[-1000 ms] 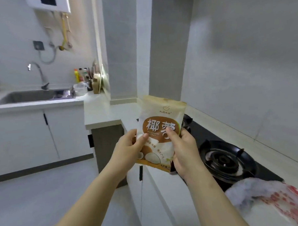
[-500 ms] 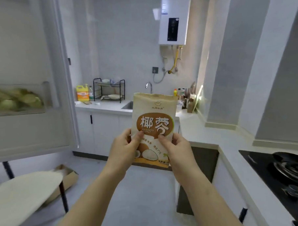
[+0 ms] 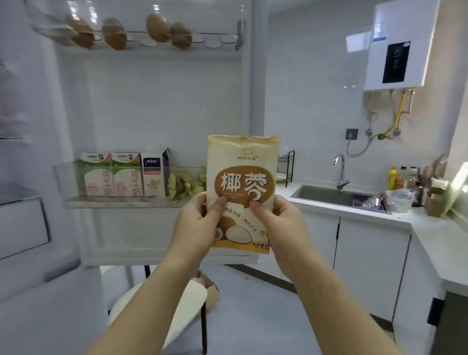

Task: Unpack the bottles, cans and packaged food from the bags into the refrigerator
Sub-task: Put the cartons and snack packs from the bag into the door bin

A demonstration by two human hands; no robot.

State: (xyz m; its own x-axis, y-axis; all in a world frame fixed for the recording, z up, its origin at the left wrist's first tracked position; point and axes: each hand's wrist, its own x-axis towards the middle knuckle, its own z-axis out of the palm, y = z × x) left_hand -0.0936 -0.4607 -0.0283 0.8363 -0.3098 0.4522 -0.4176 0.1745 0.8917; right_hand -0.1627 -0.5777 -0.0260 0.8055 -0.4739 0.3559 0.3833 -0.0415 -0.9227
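Observation:
I hold a tan packet of desiccated coconut (image 3: 243, 166) upright in front of me. My left hand (image 3: 196, 224) pinches its lower left side and my right hand (image 3: 279, 223) pinches its lower right side, thumbs on the front. Behind it stands the open refrigerator door (image 3: 155, 111). The door's middle bin (image 3: 67, 184) holds three cartons (image 3: 124, 174) and some small green-wrapped pieces (image 3: 186, 184). The top door rack (image 3: 216, 41) carries several brown eggs (image 3: 135, 32). The refrigerator's inner shelves (image 3: 5, 187) show blurred at the far left.
A white stool (image 3: 163, 312) stands on the floor below the door, with a cardboard box (image 3: 209, 288) behind it. To the right run a white counter (image 3: 450, 248) with a sink (image 3: 333, 195) and tap, bottles (image 3: 400, 176) in the corner, and a wall water heater (image 3: 398, 41).
My view has swung left from the stove and counter to the open refrigerator door. Both hands have kept hold of the coconut packet, which stays upright in front of me.

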